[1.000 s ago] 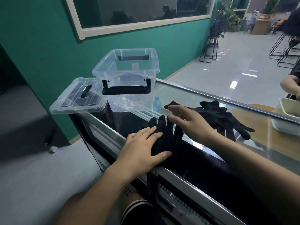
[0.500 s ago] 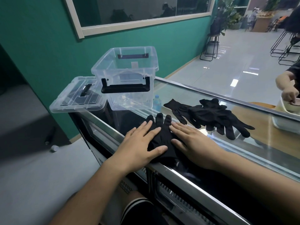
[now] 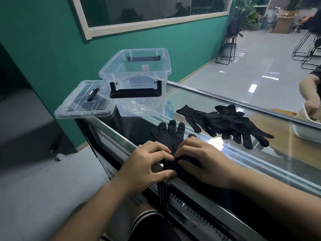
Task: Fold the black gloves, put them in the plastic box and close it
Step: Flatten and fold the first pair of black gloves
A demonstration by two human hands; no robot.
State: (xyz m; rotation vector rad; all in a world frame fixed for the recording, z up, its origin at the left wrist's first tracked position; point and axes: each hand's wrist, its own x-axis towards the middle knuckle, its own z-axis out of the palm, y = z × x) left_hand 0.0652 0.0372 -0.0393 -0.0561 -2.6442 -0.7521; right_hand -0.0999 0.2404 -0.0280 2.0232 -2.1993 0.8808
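Note:
A black glove (image 3: 171,134) lies flat on the glass counter (image 3: 199,105) near its front edge, fingers pointing away from me. My left hand (image 3: 147,164) and my right hand (image 3: 203,162) both pinch its cuff end, fingertips meeting over the fabric. A pile of more black gloves (image 3: 224,122) lies further right on the glass. The clear plastic box (image 3: 137,80) with black handles stands open at the counter's left end. Its clear lid (image 3: 83,103) rests beside it, overhanging the corner.
A small water bottle (image 3: 169,110) shows beside the box. At the far right another person's hand (image 3: 311,101) reaches into a white tray (image 3: 304,129). The metal counter edge (image 3: 182,183) runs under my wrists. Stools and a plant stand on the floor beyond.
Both hands slid back from lying flat on the glove toward its cuff. Their fingers have curled and now pinch the fabric at the near end.

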